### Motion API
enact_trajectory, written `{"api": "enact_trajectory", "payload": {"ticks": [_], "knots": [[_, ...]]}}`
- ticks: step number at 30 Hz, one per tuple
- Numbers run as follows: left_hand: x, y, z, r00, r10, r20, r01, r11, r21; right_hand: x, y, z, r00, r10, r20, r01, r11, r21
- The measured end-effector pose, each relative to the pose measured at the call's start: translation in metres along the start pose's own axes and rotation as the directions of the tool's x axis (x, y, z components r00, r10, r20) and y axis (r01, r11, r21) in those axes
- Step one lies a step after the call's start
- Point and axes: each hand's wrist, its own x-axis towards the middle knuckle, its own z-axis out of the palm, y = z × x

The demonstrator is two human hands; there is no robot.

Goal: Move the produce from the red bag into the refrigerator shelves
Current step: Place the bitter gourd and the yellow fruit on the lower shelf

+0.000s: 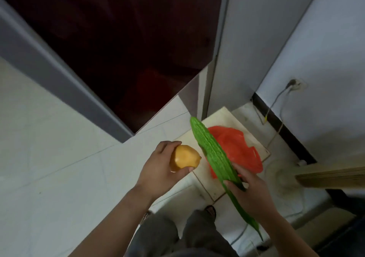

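Note:
My left hand (158, 168) grips a yellow-orange mango (184, 158) from the side, fingers curled round it. My right hand (248, 185) holds a long green bitter gourd (211, 152) near its lower half, its blunt tip pointing up and away toward the refrigerator. The red bag (237, 148) lies flattened on a pale board (223, 116) on the floor below both hands. The refrigerator's dark red door (122, 45) fills the upper left and looks closed; no shelves are visible.
A grey refrigerator side panel (233, 49) stands beside a pale wall with a socket and cable (292, 85). A wooden edge (331, 177) juts in from the right. White floor tiles (59, 168) spread left. My legs and a sandalled foot (210, 210) are below.

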Motion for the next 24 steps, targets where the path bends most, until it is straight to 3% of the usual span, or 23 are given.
{"api": "enact_trajectory", "payload": {"ticks": [5, 13, 19, 24], "knots": [[-0.027, -0.023, -0.014, 1.000, -0.019, -0.013, 0.018, 0.997, -0.069, -0.014, -0.022, 0.019, 0.998, -0.065, 0.025, 0.067, 0.995, -0.073], [-0.103, -0.103, -0.066, 1.000, -0.001, 0.005, 0.002, 0.981, -0.192, -0.079, -0.078, 0.099, 0.994, -0.106, -0.005, 0.105, 0.994, -0.031], [-0.161, -0.182, -0.128, 0.995, -0.064, -0.078, 0.045, 0.975, -0.218, -0.092, -0.153, 0.182, 0.975, -0.192, 0.111, 0.203, 0.973, -0.105], [-0.197, -0.239, -0.179, 0.967, -0.171, -0.190, 0.118, 0.958, -0.260, -0.079, -0.227, 0.250, 0.943, -0.295, 0.155, 0.307, 0.950, -0.060]]}}
